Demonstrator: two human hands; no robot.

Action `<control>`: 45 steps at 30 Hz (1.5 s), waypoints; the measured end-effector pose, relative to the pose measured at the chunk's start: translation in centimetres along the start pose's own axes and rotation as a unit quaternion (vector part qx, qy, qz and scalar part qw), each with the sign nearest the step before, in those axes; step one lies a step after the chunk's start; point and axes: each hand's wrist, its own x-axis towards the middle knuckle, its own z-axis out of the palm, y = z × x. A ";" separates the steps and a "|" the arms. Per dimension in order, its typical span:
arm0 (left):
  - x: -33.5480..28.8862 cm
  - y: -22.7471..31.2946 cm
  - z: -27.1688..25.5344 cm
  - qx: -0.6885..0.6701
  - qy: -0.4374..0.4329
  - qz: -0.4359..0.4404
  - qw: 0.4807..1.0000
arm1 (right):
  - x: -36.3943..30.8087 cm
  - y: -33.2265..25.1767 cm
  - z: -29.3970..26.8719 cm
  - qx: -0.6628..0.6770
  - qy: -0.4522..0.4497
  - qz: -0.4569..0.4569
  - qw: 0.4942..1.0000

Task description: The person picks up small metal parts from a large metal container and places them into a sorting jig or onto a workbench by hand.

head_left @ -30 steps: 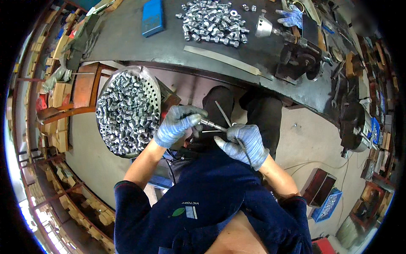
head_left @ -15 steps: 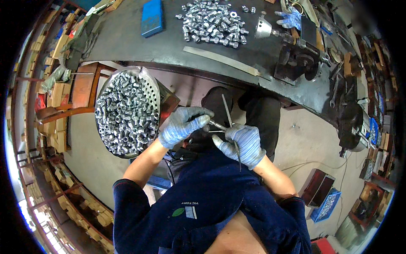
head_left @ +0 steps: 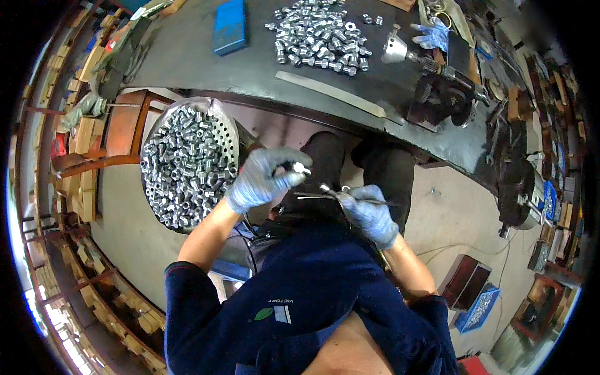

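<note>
Both my hands wear blue-grey knit gloves and work above my lap. My left hand point(head_left: 265, 178) pinches a small shiny metal fitting point(head_left: 301, 168) between thumb and fingers. My right hand point(head_left: 373, 215) is closed round a T-handle tool point(head_left: 325, 187) with a thin metal crossbar; its bright tip points toward the left hand. A gap separates the tip from the fitting. Beside my left hand stands a round perforated metal basket point(head_left: 230, 132) heaped with similar fittings point(head_left: 187, 165). The fingers partly cover the tool, so its full shape is hidden.
On the dark workbench point(head_left: 262, 87) lie a pile of fittings point(head_left: 322, 40), a blue box point(head_left: 230, 28), a long flat file point(head_left: 331, 92) and a chucked mechanical device point(head_left: 440, 94). A bench vise point(head_left: 519, 194) sits at right. A blue bin point(head_left: 478, 309) stands on the floor.
The fitting was at the tool's tip; now my left hand has drawn it off, up and left. The tool's crossbar has turned from near upright to nearly level.
</note>
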 end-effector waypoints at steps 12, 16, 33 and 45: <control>0.6 -1.5 1.4 0.279 0.127 0.025 0.952 | 0.8 -9.2 0.4 -0.112 -0.072 -0.236 0.963; 0.6 -1.8 1.5 0.279 0.143 0.044 0.948 | 1.1 -9.3 1.2 -0.127 -0.067 -0.210 0.967; 2.6 -0.7 -0.9 0.240 0.198 -0.025 0.950 | 1.7 -9.4 0.8 -0.256 -0.006 -0.328 0.909; 1.5 -0.1 -0.9 0.290 0.164 0.015 0.943 | 2.6 -10.6 1.5 -0.207 -0.071 -0.299 0.929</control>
